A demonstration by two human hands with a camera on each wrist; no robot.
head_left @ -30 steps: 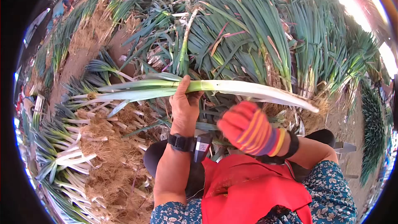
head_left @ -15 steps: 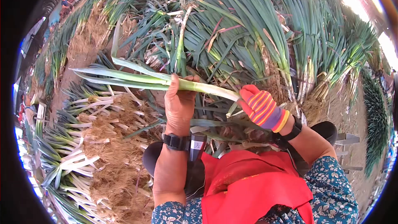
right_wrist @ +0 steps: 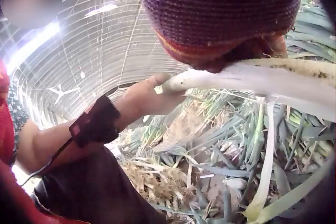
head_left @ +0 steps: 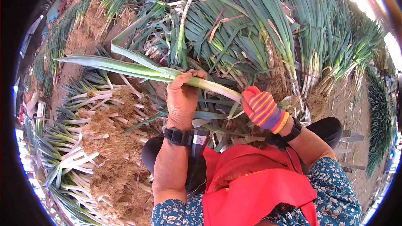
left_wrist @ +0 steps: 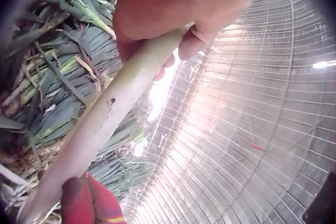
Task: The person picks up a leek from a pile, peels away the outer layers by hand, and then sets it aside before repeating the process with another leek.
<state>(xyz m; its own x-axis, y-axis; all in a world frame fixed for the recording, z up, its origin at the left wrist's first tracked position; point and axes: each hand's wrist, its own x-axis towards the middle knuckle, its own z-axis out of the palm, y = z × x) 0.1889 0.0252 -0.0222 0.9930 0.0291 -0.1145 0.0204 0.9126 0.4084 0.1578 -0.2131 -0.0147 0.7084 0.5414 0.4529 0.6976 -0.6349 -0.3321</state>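
Observation:
A long leek (head_left: pixel 213 87) lies across the front of the body, its green leaves pointing left and its pale stalk right. The bare left hand (head_left: pixel 183 96) grips it where the leaves meet the stalk. At the pale lower end, the gloved right hand (head_left: pixel 264 108) in red, yellow and purple stripes pinches the stalk. In the left wrist view the stalk (left_wrist: pixel 107 113) shows a small dark mark, with red glove fingers (left_wrist: pixel 86 200) against its lower end. A peeled-looking strip (right_wrist: pixel 265 166) hangs below the stalk in the right wrist view.
Leeks with brown roots (head_left: pixel 113 150) lie piled at the left. Large bunches of long green leeks (head_left: pixel 251 29) fill the back and right. A red apron (head_left: pixel 255 180) covers the lap, and a metal frame (head_left: pixel 351 137) stands by the right knee.
The right hand, earlier blurred and off the stalk, has come to pinch its lower end. The leek has tilted, leaves up at the left, and a strip now hangs beneath it.

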